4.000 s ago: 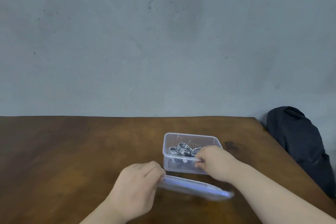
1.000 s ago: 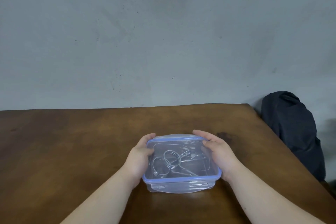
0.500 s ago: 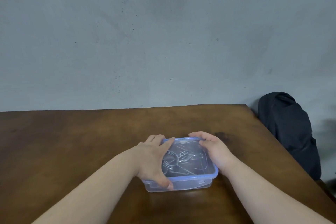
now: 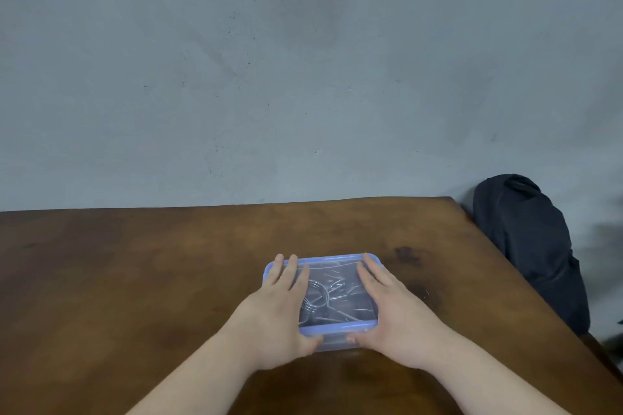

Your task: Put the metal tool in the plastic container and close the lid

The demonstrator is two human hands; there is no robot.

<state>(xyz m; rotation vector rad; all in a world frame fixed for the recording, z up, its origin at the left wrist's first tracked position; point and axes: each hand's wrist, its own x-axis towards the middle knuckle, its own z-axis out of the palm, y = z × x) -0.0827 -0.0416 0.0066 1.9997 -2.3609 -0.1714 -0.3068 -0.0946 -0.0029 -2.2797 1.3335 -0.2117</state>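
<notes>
A clear plastic container stands on the brown wooden table, with a clear, blue-rimmed lid lying on top of it. Through the lid I see the metal tool, a coil of wire with straight arms, inside the box. My left hand lies flat on the lid's left half, fingers spread toward the far edge, thumb at the near side. My right hand lies flat on the right half, thumb at the box's near wall.
A dark bag sits off the table's right edge against the grey wall. The table's right edge runs diagonally close to the container. A dark stain marks the wood behind the box.
Four seconds ago the lid was off, in my left hand. Since a second ago both hands have moved from the box's sides onto the top of the lid.
</notes>
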